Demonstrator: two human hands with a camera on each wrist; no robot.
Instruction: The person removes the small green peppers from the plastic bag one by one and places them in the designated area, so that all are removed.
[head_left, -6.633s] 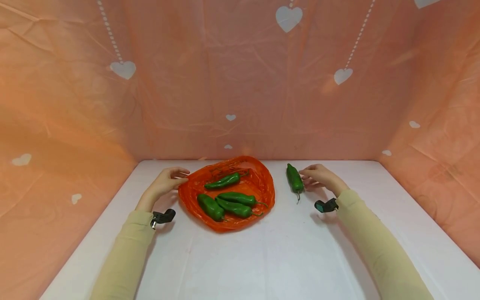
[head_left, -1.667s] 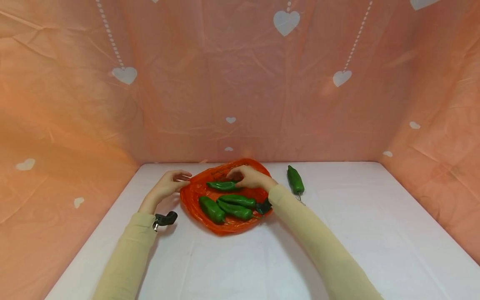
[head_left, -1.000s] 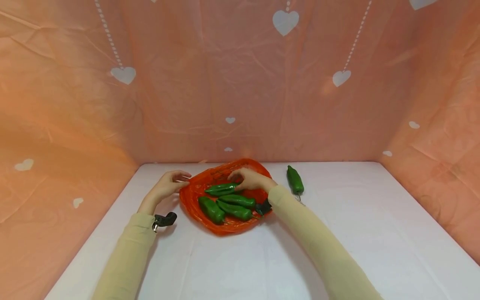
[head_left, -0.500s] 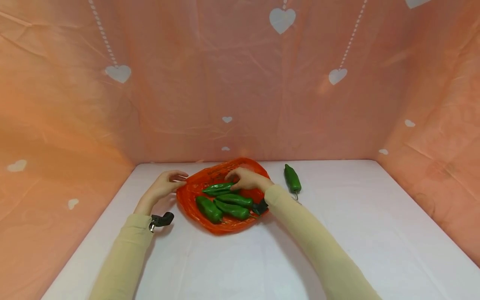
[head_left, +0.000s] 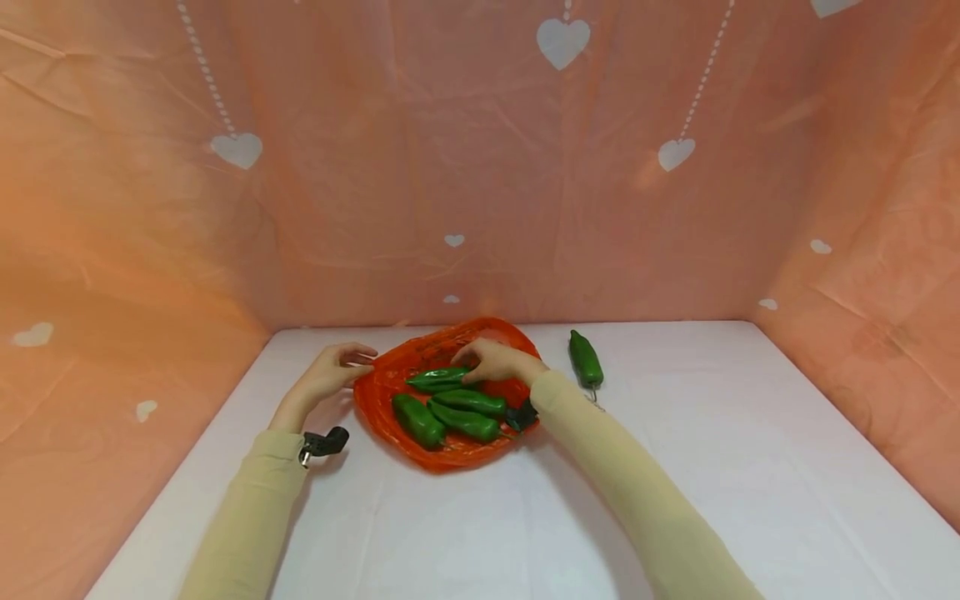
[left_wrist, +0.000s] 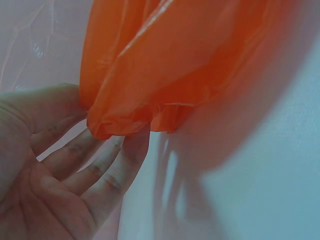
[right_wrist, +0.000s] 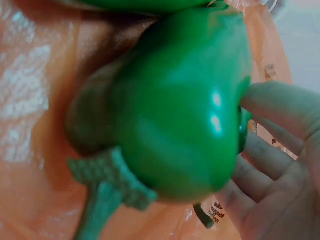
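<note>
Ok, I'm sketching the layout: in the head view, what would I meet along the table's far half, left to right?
Left hand, orange bag with green peppers inside, loose green pepper.

Orange bag of thin, crinkled, shiny plastic. Inside the bag, green peppers have smooth, glossy skins; one stem cap looks dimpled and duller. Right of the bag, a lone pepper, also smooth and glossy. Under the bag, a table with a matt, faintly creased white surface. Behind the bag, a wrinkled sheet with a slight sheen.
</note>
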